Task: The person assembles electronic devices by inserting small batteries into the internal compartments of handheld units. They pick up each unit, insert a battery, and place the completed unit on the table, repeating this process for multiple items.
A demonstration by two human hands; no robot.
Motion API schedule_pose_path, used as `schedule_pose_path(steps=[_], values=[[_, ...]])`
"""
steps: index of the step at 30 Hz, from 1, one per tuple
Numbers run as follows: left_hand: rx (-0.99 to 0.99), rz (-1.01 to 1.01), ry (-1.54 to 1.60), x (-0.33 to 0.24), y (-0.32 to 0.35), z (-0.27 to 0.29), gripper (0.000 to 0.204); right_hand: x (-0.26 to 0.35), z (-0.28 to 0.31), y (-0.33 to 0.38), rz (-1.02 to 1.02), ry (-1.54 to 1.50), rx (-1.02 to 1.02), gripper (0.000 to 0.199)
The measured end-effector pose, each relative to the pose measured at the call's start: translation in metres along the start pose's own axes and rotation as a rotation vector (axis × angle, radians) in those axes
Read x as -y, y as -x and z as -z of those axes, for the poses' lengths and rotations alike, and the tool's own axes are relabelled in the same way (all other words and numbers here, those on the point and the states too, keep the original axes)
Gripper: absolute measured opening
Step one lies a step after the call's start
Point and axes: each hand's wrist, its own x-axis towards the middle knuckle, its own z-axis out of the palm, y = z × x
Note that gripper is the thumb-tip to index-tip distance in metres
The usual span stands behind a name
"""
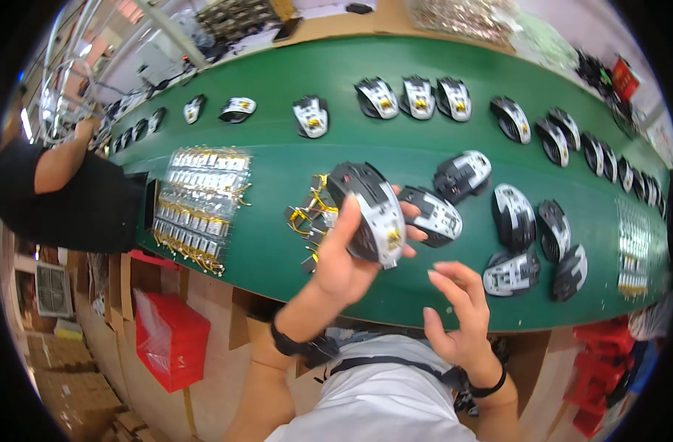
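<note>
Head view: from where I stand, the right hand (pixel 465 313) hangs empty at lower centre, fingers parted; the left hand (pixel 344 272) grips an uncovered mouse (pixel 373 214) mid-frame. With its yellow part showing, that one looks partly done. Just beyond it, loose wired packs (pixel 305 214) and, right of centre, bare mice (pixel 513 217) with no yellow that I can make out suggest several remain. Across the green table (pixel 277 155), upper mice (pixel 417 97) bearing yellow seem further along. Beyond the table, a red crate (pixel 171 339) sits lower left, a dark-shirted co-worker (pixel 64 195) far left, clear plastic bags (pixel 462 18) at the top.
</note>
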Motion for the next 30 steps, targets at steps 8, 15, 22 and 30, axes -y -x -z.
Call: schedule_pose_path(steps=[8,15,22,30], values=[[-0.604,-0.289,-0.588,-0.175,-0.122,0.127,0.039,-0.026,0.006,0.048,-0.102,0.041,-0.006,0.017],[-0.98,-0.397,-1.097,-0.175,-0.174,0.267,0.043,-0.013,-0.001,0.046,-0.058,0.105,0.028,0.015],[-0.821,-0.555,-2.307,-0.167,-0.158,0.184,0.033,-0.014,-0.001,0.042,-0.05,0.145,0.0,0.015],[0.494,-0.233,-2.029,-0.073,-0.086,-0.005,0.05,-0.038,-0.009,0.046,0.019,0.353,-0.1,0.01]])
